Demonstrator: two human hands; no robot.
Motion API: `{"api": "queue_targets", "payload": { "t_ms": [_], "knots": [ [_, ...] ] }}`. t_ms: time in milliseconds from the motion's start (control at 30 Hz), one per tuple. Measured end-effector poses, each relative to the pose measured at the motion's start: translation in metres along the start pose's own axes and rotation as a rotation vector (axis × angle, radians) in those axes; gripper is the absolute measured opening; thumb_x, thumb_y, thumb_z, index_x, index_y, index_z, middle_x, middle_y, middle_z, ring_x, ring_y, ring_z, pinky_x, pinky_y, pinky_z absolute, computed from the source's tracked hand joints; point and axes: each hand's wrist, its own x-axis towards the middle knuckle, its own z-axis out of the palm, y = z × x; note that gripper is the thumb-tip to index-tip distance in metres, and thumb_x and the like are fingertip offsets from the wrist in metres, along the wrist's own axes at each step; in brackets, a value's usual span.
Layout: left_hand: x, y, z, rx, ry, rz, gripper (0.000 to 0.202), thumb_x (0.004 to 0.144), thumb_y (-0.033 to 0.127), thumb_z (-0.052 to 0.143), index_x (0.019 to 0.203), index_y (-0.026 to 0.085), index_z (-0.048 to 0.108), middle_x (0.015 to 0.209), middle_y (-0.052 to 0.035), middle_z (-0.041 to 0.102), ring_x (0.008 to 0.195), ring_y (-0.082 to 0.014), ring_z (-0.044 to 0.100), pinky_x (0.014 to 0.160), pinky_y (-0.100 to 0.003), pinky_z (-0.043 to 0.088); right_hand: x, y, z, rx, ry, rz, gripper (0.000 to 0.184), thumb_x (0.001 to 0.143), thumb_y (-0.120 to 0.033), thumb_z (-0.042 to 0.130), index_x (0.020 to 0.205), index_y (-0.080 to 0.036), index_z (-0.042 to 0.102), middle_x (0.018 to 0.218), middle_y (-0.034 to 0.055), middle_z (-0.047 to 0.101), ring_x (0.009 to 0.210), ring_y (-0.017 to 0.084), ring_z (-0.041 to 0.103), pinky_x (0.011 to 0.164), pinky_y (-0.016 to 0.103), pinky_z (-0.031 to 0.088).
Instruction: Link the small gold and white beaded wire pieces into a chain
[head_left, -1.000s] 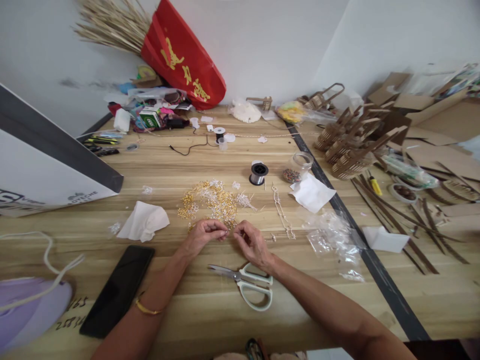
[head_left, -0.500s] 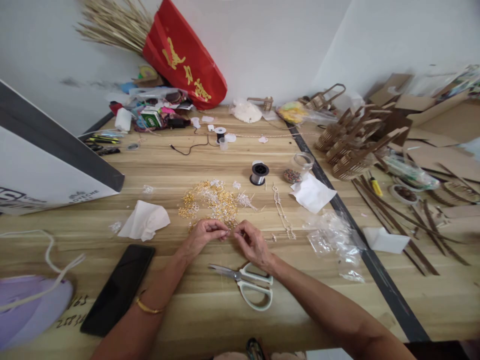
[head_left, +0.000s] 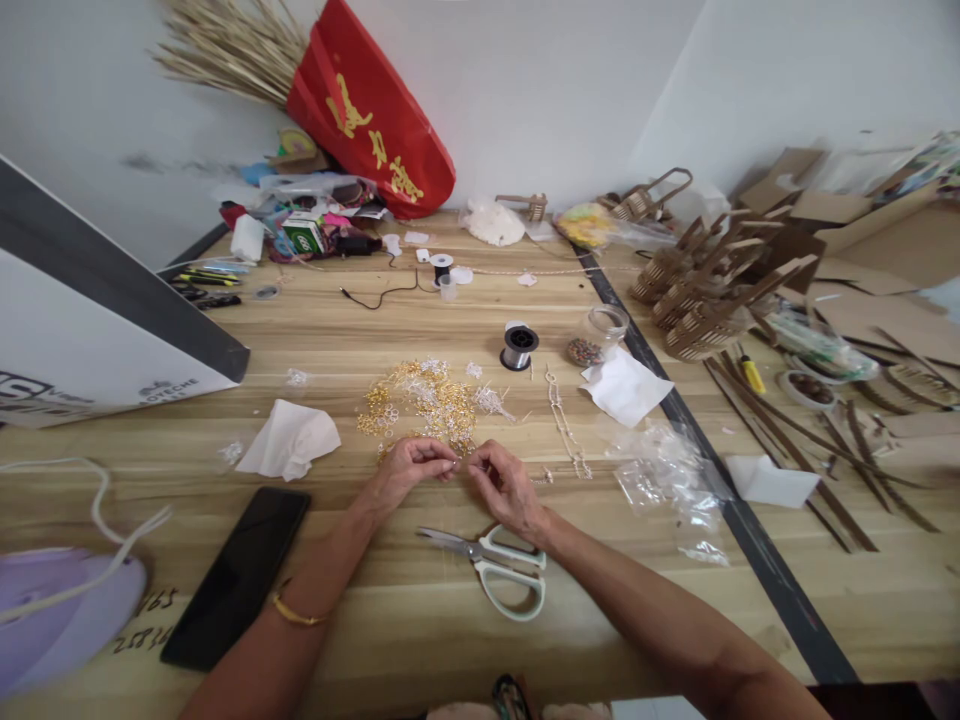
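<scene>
My left hand (head_left: 418,466) is closed in a pinch, its thumb and forefinger pressed together. Close beside it, my right hand (head_left: 501,482) has its fingers curled in a pinch too. Whatever the fingertips hold is too small to make out. Just beyond the hands spreads a pile of gold and clear beads (head_left: 442,400). Scissors with pale handles (head_left: 512,588) lie under and in front of my right wrist, blades pointing left. A beaded chain (head_left: 559,425) rests on the table to the right of my right hand.
A wire spool (head_left: 518,347) stands behind the beads, with a clear jar (head_left: 600,330) to its right. A black phone (head_left: 236,580) lies by my left forearm. White paper (head_left: 291,441) and plastic bags (head_left: 667,475) flank the hands. Small woven baskets (head_left: 705,290) stand at right.
</scene>
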Motion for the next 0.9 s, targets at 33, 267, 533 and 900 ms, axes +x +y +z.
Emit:
{"api": "queue_targets", "payload": {
  "t_ms": [33,267,533,900],
  "knots": [
    [0.0000,0.0001,0.0000,0.002,0.001,0.000,0.018,0.067,0.025,0.072,0.077,0.011,0.068,0.067,-0.0031,0.069,0.061,-0.0128,0.062,0.062,-0.024,0.050,0.0000,-0.0002,-0.0001,0.001,-0.001,-0.002,0.008,0.088,-0.019,0.047,0.084,-0.017,0.053,0.075,0.0016,0.052,0.060,0.010,0.046,0.051,0.022,0.036],
    [0.0002,0.0010,-0.0001,-0.011,0.002,-0.005,0.017,0.067,0.024,0.072,0.077,0.011,0.068,0.067,-0.0033,0.069,0.061,-0.0122,0.062,0.061,-0.023,0.050,0.0005,-0.0008,-0.0006,-0.004,0.001,-0.008,0.008,0.088,-0.019,0.047,0.086,-0.017,0.054,0.075,0.0017,0.052,0.059,0.010,0.045,0.051,0.022,0.036],
    [-0.0001,0.0011,0.0005,-0.021,0.021,-0.018,0.018,0.065,0.024,0.073,0.077,0.011,0.068,0.067,-0.0031,0.070,0.060,-0.0118,0.062,0.061,-0.023,0.050,-0.0003,0.0011,0.0004,-0.014,0.006,0.002,0.007,0.088,-0.020,0.048,0.084,-0.017,0.053,0.073,0.0006,0.051,0.055,0.008,0.042,0.048,0.020,0.033],
    [0.0003,-0.0005,0.0001,-0.024,0.014,-0.018,0.018,0.066,0.024,0.072,0.077,0.011,0.068,0.067,-0.0027,0.069,0.061,-0.0117,0.062,0.061,-0.023,0.050,0.0001,0.0011,0.0001,-0.025,0.015,-0.017,0.006,0.088,-0.018,0.047,0.084,-0.017,0.052,0.073,0.0006,0.051,0.056,0.009,0.043,0.048,0.020,0.034]
  ]
}}
